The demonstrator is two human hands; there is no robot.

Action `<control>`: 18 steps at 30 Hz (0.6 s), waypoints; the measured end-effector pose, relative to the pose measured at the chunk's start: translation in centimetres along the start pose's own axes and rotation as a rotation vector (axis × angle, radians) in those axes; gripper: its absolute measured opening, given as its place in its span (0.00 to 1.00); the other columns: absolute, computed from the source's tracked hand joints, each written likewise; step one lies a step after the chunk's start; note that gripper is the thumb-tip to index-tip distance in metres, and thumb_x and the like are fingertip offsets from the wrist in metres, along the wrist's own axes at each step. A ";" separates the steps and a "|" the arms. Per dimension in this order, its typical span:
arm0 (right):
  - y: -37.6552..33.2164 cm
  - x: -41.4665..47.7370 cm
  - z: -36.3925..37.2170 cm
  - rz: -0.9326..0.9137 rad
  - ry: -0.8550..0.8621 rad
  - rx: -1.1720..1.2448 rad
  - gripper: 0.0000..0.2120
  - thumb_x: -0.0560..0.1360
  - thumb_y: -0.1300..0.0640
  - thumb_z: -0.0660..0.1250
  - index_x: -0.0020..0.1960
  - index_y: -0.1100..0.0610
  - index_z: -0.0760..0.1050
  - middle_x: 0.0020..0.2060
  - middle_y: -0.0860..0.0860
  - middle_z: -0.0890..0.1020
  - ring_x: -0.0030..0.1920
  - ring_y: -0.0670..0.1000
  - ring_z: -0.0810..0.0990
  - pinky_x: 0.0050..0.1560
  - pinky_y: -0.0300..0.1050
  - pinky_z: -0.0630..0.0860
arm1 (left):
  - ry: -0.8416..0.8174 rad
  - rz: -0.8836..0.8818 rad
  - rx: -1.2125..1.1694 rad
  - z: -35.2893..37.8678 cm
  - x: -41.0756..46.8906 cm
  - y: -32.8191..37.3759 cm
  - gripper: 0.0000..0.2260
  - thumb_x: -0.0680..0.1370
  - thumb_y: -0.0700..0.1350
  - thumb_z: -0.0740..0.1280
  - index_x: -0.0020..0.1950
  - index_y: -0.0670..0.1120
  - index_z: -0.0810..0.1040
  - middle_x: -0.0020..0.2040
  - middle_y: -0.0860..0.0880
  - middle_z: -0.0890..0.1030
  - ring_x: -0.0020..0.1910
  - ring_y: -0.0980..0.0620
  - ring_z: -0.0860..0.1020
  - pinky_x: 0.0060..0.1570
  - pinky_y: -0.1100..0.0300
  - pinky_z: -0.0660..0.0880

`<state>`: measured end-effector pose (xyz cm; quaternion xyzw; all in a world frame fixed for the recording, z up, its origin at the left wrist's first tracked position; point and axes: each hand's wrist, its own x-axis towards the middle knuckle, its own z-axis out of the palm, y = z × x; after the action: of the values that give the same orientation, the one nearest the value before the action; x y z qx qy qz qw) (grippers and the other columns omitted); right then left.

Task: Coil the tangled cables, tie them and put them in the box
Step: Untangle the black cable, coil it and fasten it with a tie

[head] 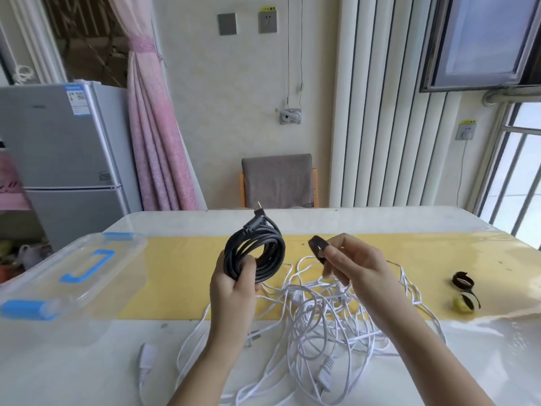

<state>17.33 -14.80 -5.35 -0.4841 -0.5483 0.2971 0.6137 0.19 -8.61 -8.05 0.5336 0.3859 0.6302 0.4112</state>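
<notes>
Head view: grips coiled black cable in left hand, pinches black strap in right hand, above tangled white cables, clear box off to left hand's left.

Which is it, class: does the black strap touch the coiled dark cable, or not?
Apart. The head view shows yellow mat between the strap and the coil.

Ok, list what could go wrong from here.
1. The left hand grips the black cable coil at its lower edge only; loops may spring loose before the right hand gets the strap round.
2. The box looks lidded, and both hands are full.
</notes>
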 end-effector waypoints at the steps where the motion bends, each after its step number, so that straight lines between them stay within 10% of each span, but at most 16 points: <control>1: -0.1 -0.1 0.0 -0.003 -0.030 0.056 0.08 0.77 0.58 0.63 0.42 0.62 0.74 0.21 0.48 0.69 0.24 0.48 0.66 0.37 0.44 0.68 | 0.003 -0.033 -0.017 0.0 0.1 0.2 0.09 0.77 0.36 0.63 0.37 0.42 0.69 0.30 0.52 0.70 0.27 0.58 0.68 0.33 0.57 0.71; 15: 0.3 -2.2 4.8 -0.164 -0.324 0.143 0.10 0.78 0.62 0.60 0.50 0.54 0.80 0.34 0.65 0.75 0.27 0.47 0.66 0.30 0.34 0.64 | -0.154 -0.143 -0.112 1.1 -1.5 0.0 0.14 0.78 0.39 0.59 0.32 0.44 0.65 0.24 0.49 0.65 0.25 0.53 0.62 0.25 0.64 0.63; 18: 1.0 -1.8 4.8 -0.081 -0.175 0.120 0.08 0.79 0.63 0.63 0.47 0.55 0.80 0.24 0.50 0.73 0.24 0.46 0.65 0.27 0.35 0.62 | -0.149 -0.162 -0.136 1.2 -1.8 0.1 0.14 0.78 0.37 0.57 0.32 0.39 0.66 0.27 0.44 0.64 0.28 0.50 0.61 0.26 0.63 0.61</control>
<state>12.53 -14.78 -7.29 -0.3961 -0.6000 0.3455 0.6031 1.54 -10.25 -8.40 0.5168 0.3525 0.5782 0.5238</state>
